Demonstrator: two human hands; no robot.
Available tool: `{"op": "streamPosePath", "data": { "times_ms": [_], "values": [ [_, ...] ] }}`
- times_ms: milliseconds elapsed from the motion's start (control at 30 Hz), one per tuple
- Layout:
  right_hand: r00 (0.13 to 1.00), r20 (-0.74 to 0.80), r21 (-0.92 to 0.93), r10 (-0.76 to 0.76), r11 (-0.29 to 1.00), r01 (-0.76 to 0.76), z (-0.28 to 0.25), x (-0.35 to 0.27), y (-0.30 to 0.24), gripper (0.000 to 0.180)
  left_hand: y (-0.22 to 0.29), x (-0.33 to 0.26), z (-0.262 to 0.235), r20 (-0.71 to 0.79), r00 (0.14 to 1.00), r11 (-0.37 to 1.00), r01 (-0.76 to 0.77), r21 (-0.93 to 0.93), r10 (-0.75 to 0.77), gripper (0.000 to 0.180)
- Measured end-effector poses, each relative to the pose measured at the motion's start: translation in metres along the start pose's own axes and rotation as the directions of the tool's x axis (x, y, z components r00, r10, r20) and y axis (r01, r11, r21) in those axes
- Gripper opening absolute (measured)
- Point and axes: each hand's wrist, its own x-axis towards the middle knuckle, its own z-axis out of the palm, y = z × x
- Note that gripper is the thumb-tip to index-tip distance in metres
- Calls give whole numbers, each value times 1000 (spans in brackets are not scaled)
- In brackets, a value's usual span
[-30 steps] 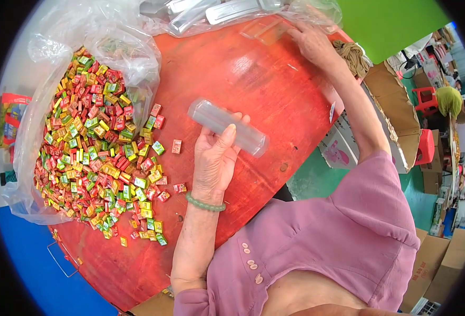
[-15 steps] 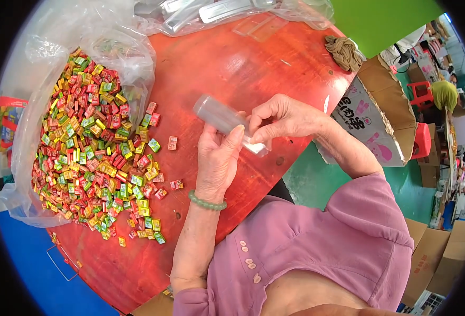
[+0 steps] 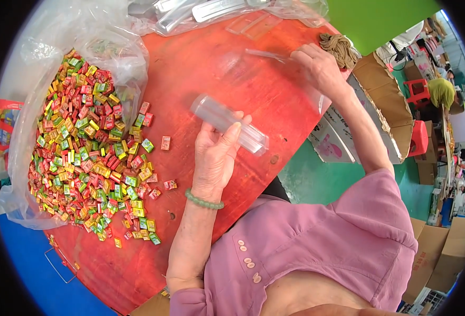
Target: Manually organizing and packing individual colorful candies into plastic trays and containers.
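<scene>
A long, clear plastic box (image 3: 216, 112) lies slantwise in my left hand (image 3: 215, 152), gripped between thumb and fingers above the red table. No contents can be made out inside it. Up toward the far right of the table, my right hand (image 3: 322, 67) is closed with curled fingers. A thin, clear plastic strip (image 3: 264, 53), blurred by motion, sticks out to the left from its fingertips. To the left of my left hand spreads a big heap of small red, yellow and green boxes (image 3: 93, 142), partly inside a clear plastic bag (image 3: 24, 126).
At the far edge of the red table (image 3: 185, 68) lies a bag of clear plastic boxes (image 3: 219, 9). A brown cloth (image 3: 339, 50) sits at the far right corner. Beside it stands an open cardboard carton (image 3: 385, 100). Another person (image 3: 441, 94) is in the background.
My right hand has moved away from the plastic box, up and to the right, with the clear strip at its fingertips. My left hand keeps the box in nearly the same place.
</scene>
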Motion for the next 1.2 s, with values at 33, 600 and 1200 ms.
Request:
{"op": "streamPosePath", "data": {
  "times_ms": [33, 600, 1200],
  "values": [
    [998, 50, -128, -38, 991, 44, 5, -2, 14, 24, -1, 1, -1, -7, 1000, 1000, 12, -3, -12, 32],
    [990, 112, -363, 84, 931, -38, 47, 18, 94, 27, 2, 1, 2, -7, 998, 998, 55, -27, -56, 35],
    [743, 669, 738, -35, -91, -669, -4, -9, -121, 9, -8, -6, 7, 102, 994, 981, -46, 188, 27, 34]
  ]
}}
